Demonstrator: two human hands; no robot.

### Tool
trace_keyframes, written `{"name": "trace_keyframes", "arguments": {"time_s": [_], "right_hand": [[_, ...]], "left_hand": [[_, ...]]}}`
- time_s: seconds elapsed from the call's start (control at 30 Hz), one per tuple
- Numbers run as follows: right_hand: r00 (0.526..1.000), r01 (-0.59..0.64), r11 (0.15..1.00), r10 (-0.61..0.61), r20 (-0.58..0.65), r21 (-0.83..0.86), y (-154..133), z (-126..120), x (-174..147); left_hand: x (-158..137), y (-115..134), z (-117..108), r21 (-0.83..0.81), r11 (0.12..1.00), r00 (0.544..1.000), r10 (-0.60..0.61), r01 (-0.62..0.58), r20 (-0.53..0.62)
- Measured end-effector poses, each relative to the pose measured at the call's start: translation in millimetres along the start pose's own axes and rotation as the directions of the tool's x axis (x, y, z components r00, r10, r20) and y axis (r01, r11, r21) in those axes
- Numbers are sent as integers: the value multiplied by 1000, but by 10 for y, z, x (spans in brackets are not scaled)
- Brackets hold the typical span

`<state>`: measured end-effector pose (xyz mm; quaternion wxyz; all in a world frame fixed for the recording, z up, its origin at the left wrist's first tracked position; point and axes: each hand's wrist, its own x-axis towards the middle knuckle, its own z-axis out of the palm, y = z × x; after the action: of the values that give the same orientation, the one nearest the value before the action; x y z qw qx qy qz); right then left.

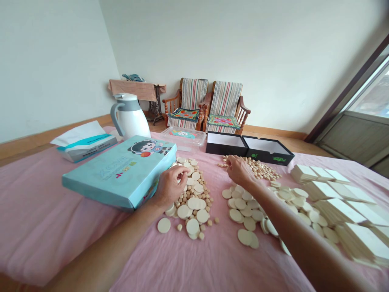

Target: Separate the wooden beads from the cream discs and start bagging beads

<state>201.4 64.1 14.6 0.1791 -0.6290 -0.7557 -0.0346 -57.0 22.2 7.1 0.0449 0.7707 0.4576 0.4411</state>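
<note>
My left hand (172, 184) is over the left edge of a mixed pile of pale wooden discs (183, 211) and small wooden beads (207, 195). Its fingers are curled together, hiding whatever is in them. Farther off, my right hand (239, 170) reaches down to the left part of a heap of small wooden pieces (263, 169). Its fingertips are pressed together among them, and I cannot see what they grip. Under and beside my right forearm spread more loose wooden discs (243, 202).
A light-blue box (118, 166) lies left of my left hand. Behind it stand a tissue pack (88, 144) and a white jug (133, 121). Two black boxes (267, 156) and a clear plastic container (194, 140) line the back. Stacks of wooden rectangles (340, 207) sit right.
</note>
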Motion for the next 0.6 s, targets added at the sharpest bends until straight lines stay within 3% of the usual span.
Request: {"name": "trace_keyframes", "arguments": {"time_s": [0.13, 0.23, 0.6], "right_hand": [[957, 222, 951, -255, 141, 216, -259, 10, -231], [908, 292, 883, -377, 184, 368, -427, 55, -376], [920, 283, 884, -360, 154, 373, -523, 97, -408]], "left_hand": [[-5, -2, 10, 2, 1000, 1000, -2, 2, -4], [-5, -3, 13, 1, 1000, 1000, -8, 8, -3], [-5, -31, 24, 2, 1000, 1000, -15, 15, -1]]}}
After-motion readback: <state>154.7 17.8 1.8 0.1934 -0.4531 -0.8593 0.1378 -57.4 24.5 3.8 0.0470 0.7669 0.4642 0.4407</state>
